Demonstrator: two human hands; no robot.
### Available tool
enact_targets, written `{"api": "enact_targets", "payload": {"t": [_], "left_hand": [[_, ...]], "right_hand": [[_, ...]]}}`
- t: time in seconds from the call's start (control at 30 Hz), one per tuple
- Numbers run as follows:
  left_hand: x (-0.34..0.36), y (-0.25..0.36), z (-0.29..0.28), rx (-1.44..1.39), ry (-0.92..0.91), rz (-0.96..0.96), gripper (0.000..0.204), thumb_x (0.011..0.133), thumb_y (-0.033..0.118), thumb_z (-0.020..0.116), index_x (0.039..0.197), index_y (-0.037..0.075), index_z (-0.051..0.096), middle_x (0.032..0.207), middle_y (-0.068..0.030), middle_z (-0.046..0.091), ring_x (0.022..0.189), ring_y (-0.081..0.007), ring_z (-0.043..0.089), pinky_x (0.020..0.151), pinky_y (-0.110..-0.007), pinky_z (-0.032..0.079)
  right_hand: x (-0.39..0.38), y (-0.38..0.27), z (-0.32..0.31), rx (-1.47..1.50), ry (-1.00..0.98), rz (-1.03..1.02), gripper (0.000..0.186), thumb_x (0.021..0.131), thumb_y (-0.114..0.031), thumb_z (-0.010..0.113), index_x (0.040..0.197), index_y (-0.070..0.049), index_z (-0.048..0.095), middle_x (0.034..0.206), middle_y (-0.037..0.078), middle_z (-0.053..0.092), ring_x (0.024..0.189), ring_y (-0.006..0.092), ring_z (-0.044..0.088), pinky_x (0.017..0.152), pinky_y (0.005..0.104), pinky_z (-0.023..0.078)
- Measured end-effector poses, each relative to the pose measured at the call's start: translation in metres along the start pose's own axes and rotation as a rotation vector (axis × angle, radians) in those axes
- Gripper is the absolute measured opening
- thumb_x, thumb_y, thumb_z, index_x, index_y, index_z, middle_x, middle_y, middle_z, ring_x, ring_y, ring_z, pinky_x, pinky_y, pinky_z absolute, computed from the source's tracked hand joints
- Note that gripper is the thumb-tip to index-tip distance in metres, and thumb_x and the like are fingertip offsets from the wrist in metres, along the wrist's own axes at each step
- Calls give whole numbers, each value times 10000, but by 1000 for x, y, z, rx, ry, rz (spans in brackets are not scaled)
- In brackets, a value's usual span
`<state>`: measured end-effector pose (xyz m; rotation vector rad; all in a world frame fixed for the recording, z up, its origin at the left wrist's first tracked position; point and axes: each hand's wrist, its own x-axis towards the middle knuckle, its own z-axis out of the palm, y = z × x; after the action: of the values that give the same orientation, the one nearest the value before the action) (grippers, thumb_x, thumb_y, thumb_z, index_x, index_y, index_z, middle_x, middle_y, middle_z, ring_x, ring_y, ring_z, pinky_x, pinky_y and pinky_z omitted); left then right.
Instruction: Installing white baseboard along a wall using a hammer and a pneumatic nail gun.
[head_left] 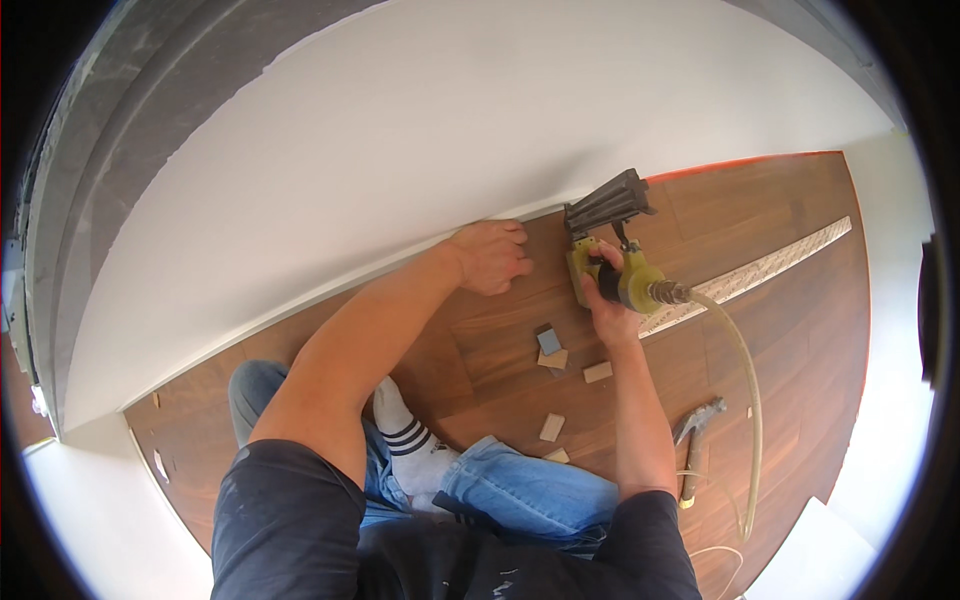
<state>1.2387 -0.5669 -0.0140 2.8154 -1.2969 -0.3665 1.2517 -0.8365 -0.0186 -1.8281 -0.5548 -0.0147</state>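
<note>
A yellow-green and black nail gun (640,280) is in my right hand (608,295), my fingers wrapped round its grip. Its dark magazine (612,203) points toward the wall, and its nose end is close to the white baseboard. A pale air hose (750,380) runs from the fitting on its handle. Left of the nail gun, my left hand (493,258) rests low against the baseboard (330,288), its fingers curled in; whatever they hold, if anything, is hidden.
On the wood floor (510,400) lie several small blocks (551,427) and thin offcuts (552,357). A hammer (692,450) lies right of my right forearm, near the hose. A long pale strip (760,275) stretches away to the right. White walls (480,110) border the floor.
</note>
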Motion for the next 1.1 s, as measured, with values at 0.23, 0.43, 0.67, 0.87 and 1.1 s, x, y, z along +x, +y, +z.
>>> {"api": "enact_targets", "payload": {"t": [0.23, 0.43, 0.67, 0.87, 1.1], "left_hand": [[1, 0, 2, -37, -4, -13, 232, 856, 312, 605, 1010, 163, 693, 920, -8, 688, 1093, -197, 580, 1067, -351, 382], [-1, -1, 5, -18, -36, -7, 247, 867, 303, 592, 1038, 159, 696, 951, -16, 702, 1121, -201, 579, 1085, -351, 378], [0, -1, 12, -47, 100, -9, 198, 782, 295, 657, 917, 152, 686, 871, -7, 679, 1046, -220, 569, 1043, -364, 408], [1, -4, 15, -30, 89, 19, 199, 791, 302, 655, 920, 152, 678, 875, -6, 678, 1015, -212, 577, 1044, -360, 401], [0, -2, 13, -33, 60, 10, 208, 800, 314, 656, 927, 151, 678, 895, -3, 681, 1013, -212, 577, 1038, -352, 401]], "right_hand": [[-4, 4, 3, 47, 23, 52, 428, 842, 31, 711, 1257, -13, 616, 1188, 115, 661, 1127, 247, 614, 1006, 379, 472], [-1, -8, 4, -57, 3, 78, 416, 846, 24, 708, 1249, -23, 619, 1180, 117, 655, 1114, 246, 613, 997, 374, 471], [-1, -4, 3, 12, 2, 71, 398, 851, 25, 701, 1236, -34, 619, 1183, 117, 644, 1118, 248, 607, 1002, 373, 464], [-2, 1, 4, 19, 11, 72, 414, 845, 35, 703, 1244, -33, 615, 1200, 114, 644, 1136, 255, 602, 1020, 383, 458], [-5, 0, 5, -24, 25, 77, 440, 842, 32, 712, 1265, -34, 610, 1193, 101, 657, 1182, 260, 594, 1059, 404, 437]]}}
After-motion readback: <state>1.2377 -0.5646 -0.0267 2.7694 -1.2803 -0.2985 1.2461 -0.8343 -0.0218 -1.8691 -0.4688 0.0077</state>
